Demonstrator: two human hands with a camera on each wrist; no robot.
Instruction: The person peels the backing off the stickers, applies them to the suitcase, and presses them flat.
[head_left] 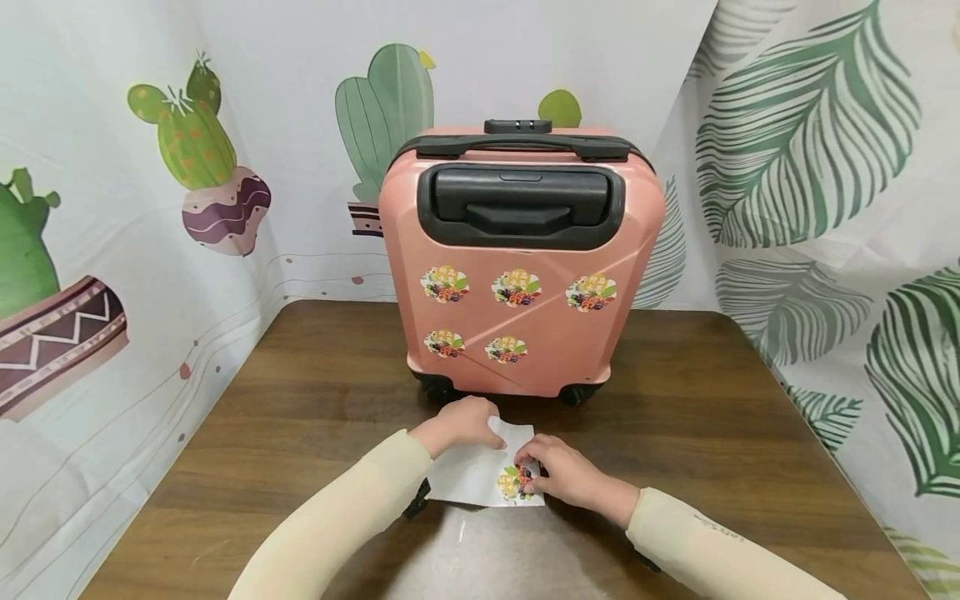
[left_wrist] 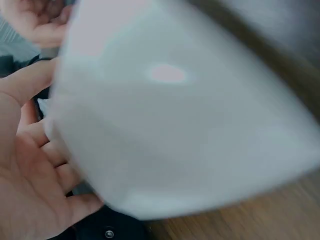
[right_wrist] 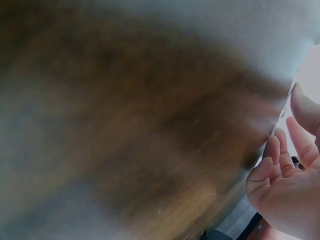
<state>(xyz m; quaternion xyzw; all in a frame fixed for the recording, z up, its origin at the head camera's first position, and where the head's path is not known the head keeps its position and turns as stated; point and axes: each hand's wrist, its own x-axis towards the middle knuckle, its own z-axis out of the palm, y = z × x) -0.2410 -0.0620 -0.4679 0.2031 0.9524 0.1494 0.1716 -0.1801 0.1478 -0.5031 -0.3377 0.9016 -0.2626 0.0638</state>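
A white sticker sheet (head_left: 465, 473) is held up over the table in the head view. One fruit-print sticker (head_left: 510, 483) shows at its lower right corner. My left hand (head_left: 470, 421) grips the sheet's upper edge, with the thumb on its near face. On the other side, my right hand (head_left: 562, 471) pinches the right edge, fingertips overlapping the sticker. The left wrist view shows the sheet's blank, blurred face beside the left palm (left_wrist: 35, 185). In the right wrist view, the right thumb and fingers (right_wrist: 280, 155) meet at the sheet's edge.
Beyond the hands, a pink suitcase (head_left: 555, 337) stands upright on the brown wooden table (head_left: 300, 400). Several matching fruit stickers (head_left: 516, 287) are on its front in two rows. A curtain (head_left: 292, 167) printed with cacti and leaves hangs behind.
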